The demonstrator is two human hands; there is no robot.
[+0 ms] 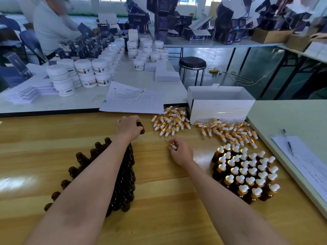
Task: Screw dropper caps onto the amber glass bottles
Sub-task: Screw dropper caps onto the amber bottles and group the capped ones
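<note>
amber bottles without caps (126,177) stand packed in a dark cluster at the near left of the wooden surface (159,200), partly hidden under the left forearm. at the near right is the finished group, capped bottles (246,172) with gold collars and white rubber bulbs, set upright and touching in rough rows. loose caps (169,122) lie in two spread heaps at the far side, just in front of a white box (219,105).

the left hand (129,127) is curled round one bottle (141,129), lifted just beyond the uncapped cluster; its neck is hidden by the fingers. the right hand (181,152) pinches a single dropper cap (172,146) between thumb and fingertips, near the middle of the surface. bottle and cap are apart, not yet joined.

the job looks perhaps half done, judging by the two groups: the capped lot is large, the bare lot seems about as large, though the arm hides part of it. plenty of loose caps are on hand. the step at hand is bringing this cap to this bottle and turning it down.
</note>
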